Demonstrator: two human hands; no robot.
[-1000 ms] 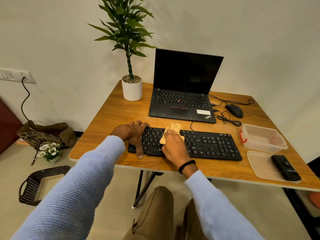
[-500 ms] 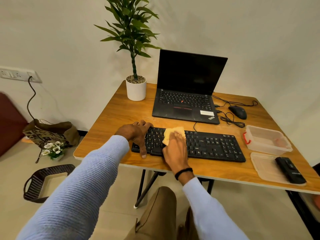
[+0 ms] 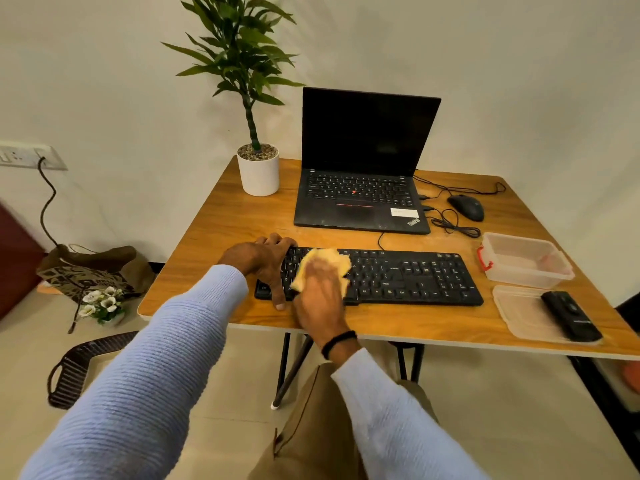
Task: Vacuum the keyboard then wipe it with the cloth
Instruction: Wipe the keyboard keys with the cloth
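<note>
A black keyboard (image 3: 408, 278) lies along the front of the wooden table (image 3: 228, 223). My left hand (image 3: 263, 261) grips its left end, fingers over the far edge and thumb on the near edge. My right hand (image 3: 322, 292) presses a yellow cloth (image 3: 332, 259) onto the keys of the left part; hand and cloth are motion-blurred. A small black handheld vacuum (image 3: 569, 320) lies on a clear plastic lid (image 3: 519, 313) at the front right, away from both hands.
An open black laptop (image 3: 360, 199) stands behind the keyboard, with a potted plant (image 3: 258, 171) to its left and a wired mouse (image 3: 465, 206) to its right. A clear plastic box (image 3: 523, 261) sits beside the keyboard's right end. A basket (image 3: 79, 368) and a bag (image 3: 90, 268) are on the floor, left.
My right hand went from bunching the cloth to lying flatter over it, and it rubs the left keys. My left hand has stayed on the keyboard's end. The view shifted slightly.
</note>
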